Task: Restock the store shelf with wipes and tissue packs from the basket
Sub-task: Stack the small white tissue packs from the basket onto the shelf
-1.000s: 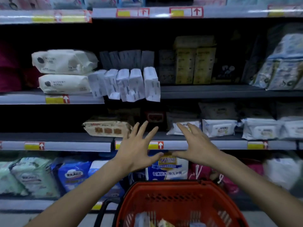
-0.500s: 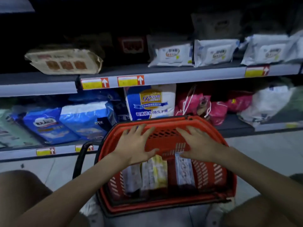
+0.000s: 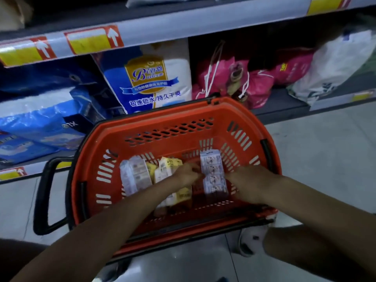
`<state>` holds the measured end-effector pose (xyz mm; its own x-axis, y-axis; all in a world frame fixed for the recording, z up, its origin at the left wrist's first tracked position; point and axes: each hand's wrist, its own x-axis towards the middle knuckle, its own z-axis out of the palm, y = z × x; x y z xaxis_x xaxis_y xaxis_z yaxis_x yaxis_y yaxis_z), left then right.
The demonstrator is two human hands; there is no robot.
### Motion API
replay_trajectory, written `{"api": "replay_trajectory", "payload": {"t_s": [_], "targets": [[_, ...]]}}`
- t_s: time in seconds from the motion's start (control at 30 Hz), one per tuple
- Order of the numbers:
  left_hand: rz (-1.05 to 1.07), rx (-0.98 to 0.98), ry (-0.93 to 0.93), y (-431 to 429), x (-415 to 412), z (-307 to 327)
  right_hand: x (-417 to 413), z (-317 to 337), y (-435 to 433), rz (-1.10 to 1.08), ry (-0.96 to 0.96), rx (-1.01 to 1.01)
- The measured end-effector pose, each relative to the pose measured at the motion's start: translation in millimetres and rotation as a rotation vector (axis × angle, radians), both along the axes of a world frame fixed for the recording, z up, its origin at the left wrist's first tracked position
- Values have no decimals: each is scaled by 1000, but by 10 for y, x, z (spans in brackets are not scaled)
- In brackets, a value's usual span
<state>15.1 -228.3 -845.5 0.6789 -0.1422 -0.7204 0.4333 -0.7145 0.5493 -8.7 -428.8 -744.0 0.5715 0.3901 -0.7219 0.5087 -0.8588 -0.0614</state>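
A white strip pack point(image 3: 212, 169) of tissues lay lengthwise on the floor of the basket point(image 3: 162, 117), towards its right side, with printed panels running along its top. The left hand point(image 3: 187, 175) was at the pack's left edge and the right hand point(image 3: 250, 185) at its right edge, so the pack sat between them. Both hands had their fingers bent in against the pack, but the blur there hid whether either one actually gripped it or only touched it. Both forearms reached in over the near rim.

Left of the left hand, yellow packs point(image 3: 169, 164) lay side by side, partly under that wrist, and a white pack point(image 3: 135, 176) lay just beside them, nearer the left wall.

The basket was orange with slotted walls and a black handle point(image 3: 41, 196) sticking out to the left. It stood in front of the bottom shelf point(image 3: 280, 107). On that shelf, just behind the far rim, stood a blue bag point(image 3: 150, 78) with a gold label. Blue packs point(image 3: 40, 119) lay to its left, pink bags point(image 3: 223, 78) with white cords to its right, and a white bag point(image 3: 335, 64) further right. Above them ran a grey rail point(image 3: 203, 23) carrying yellow-and-red tags point(image 3: 91, 40) with arrows. Pale floor point(image 3: 325, 149) showed to the right, and a white shoe point(image 3: 252, 241) sat at the near right corner of the basket.
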Motion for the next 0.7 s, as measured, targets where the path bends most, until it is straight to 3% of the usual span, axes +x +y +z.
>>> {"api": "replay_trajectory", "payload": {"t_s": [0.17, 0.43, 0.7], "targets": [[304, -118, 216, -285, 113, -525, 13, -72, -109, 39, -121, 12], [635, -239, 204, -644, 262, -931, -21, -83, -130, 110, -236, 46], [653, -255, 187, -610, 335, -1108, -15, -28, -143, 84, -214, 120]]}}
